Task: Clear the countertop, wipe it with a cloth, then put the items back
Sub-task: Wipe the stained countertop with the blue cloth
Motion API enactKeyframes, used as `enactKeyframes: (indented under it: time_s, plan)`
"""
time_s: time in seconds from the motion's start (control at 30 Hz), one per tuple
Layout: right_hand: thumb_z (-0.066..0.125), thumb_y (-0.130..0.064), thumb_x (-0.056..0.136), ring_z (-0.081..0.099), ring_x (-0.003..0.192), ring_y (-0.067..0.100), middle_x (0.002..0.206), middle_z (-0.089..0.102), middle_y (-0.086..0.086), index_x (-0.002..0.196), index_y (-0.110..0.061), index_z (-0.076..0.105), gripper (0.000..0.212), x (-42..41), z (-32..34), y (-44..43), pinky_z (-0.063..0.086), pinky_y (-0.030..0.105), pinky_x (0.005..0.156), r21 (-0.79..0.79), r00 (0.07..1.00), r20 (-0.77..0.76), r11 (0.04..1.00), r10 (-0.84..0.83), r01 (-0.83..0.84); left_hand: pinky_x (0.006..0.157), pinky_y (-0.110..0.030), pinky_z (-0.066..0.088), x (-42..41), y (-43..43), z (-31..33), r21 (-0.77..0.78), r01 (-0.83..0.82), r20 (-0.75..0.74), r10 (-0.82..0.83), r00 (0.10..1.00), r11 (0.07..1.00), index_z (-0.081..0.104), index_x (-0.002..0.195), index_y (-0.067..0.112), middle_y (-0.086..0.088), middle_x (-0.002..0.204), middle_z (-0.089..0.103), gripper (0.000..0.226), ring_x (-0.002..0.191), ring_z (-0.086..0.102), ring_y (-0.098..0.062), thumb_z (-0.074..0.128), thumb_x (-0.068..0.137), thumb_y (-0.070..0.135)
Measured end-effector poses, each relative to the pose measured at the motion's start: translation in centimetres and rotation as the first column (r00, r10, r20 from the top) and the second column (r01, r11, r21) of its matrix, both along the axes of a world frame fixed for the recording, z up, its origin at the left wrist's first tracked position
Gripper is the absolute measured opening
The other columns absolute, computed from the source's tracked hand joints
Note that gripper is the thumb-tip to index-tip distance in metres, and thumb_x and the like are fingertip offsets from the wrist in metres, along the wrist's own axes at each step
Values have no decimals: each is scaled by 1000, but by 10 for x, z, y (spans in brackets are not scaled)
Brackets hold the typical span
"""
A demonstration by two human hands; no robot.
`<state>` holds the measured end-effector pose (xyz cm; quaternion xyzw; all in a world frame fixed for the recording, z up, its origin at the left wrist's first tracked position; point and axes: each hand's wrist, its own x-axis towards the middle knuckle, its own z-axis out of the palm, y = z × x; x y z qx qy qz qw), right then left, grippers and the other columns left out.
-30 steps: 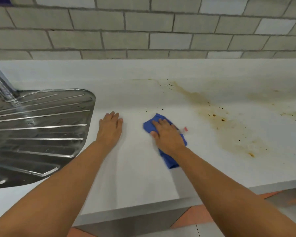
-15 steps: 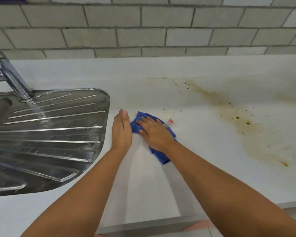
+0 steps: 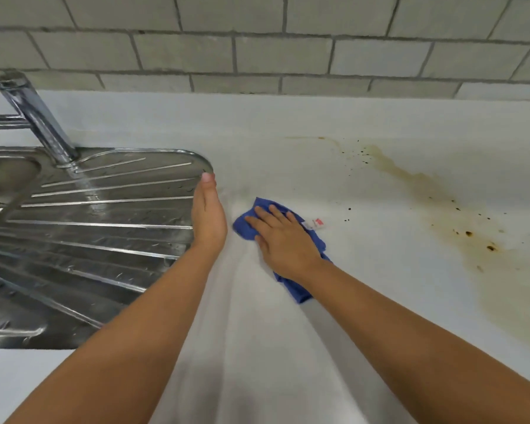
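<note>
Cloth position: the crumpled blue fabric cloth (image 3: 244, 226) lies pressed on the smooth white worktop (image 3: 257, 347), directly beneath the fingers (image 3: 257, 223) of the right hand (image 3: 283, 243). These fingers are straight and spread, palm down, and grip nothing. Judged purpose: flat pressure over a wide area for wiping. Soft folds project ahead of the fingertips and behind the wrist. A small white tag with a red mark (image 3: 317, 223) protrudes on the little-finger side.

The left hand (image 3: 208, 218) stands on edge just beside the cloth, on the thumb side of the right fingers. Its fingers are straight, held together, and hold nothing. Judged purpose: a barrier to stop debris or moisture swept toward it.

The rounded rim of the ribbed stainless-steel drainer (image 3: 89, 228) lies at the left fingertips, with the chrome tap (image 3: 40, 120) beyond it. A streaky brown stain with dark specks (image 3: 426, 191) lies well apart from the right fingers, on their little-finger side, and looks not yet wiped. No removed items are in view.
</note>
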<state>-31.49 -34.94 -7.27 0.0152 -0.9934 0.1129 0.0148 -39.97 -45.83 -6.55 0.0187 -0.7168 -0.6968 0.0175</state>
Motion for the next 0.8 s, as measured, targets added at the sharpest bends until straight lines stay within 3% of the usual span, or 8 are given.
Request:
enactKeyframes:
  time_s: [0.07,0.13,0.23,0.37,0.43,0.6,0.7,0.8]
  plan:
    - [30,-24,100,14,145,21,155,22,-1,144,-24,31,44,-34,-2,-1,9,43,116,-24,999,-19,999,31,-32,112,-31,27,-1,5,-6,22,-33,20,33,999,999,42,138,21,2,140,46,56,128,42,-11,21,97,54]
    - [29,-24,100,16,144,18,155,24,-2,143,-24,32,43,-66,-5,12,4,50,115,-10,1000,-13,1000,-25,25,113,-31,26,-3,6,-12,52,-42,-9,42,999,998,41,139,22,5,141,44,57,129,41,-9,22,96,55]
    - [23,-23,101,11,145,16,157,16,-2,146,-20,25,45,-87,-5,55,-5,54,114,5,972,45,973,-231,231,116,-32,22,-10,2,-16,101,-53,12,52,999,993,41,141,18,6,145,42,57,132,38,-8,23,98,51]
    - [26,-20,100,7,146,24,158,12,6,148,-15,17,49,-58,-4,85,-4,53,114,125,887,33,882,-461,454,111,-27,24,-6,3,-12,44,-38,19,37,999,998,43,138,20,6,140,46,53,129,41,-8,21,99,49]
    - [31,-17,97,6,146,26,158,10,8,149,-14,14,54,-43,-4,64,-2,52,115,177,899,14,886,-437,428,112,-29,24,-4,4,-11,44,-49,32,47,998,998,45,136,22,5,137,48,52,128,42,-8,20,99,49]
    - [46,-15,91,7,146,25,157,14,5,147,-16,21,61,-63,-6,-5,-4,51,115,57,998,-28,997,-57,59,113,-31,25,-5,6,-11,4,-50,23,50,998,999,41,140,21,4,140,46,56,129,41,-9,18,98,50]
    - [39,-20,96,8,146,22,157,15,3,147,-18,23,54,-115,-4,-1,-3,53,115,15,999,27,999,-45,44,111,-28,26,-5,5,-11,-8,-48,5,48,999,999,41,140,20,4,141,45,55,130,41,-9,19,98,49]
    - [23,-28,102,4,146,20,158,9,1,149,-19,16,48,-144,-3,32,-4,53,115,5,985,74,988,-157,157,107,-22,24,-3,5,-12,-39,-22,-5,22,1000,999,40,141,22,5,143,43,55,131,39,-7,18,98,49]
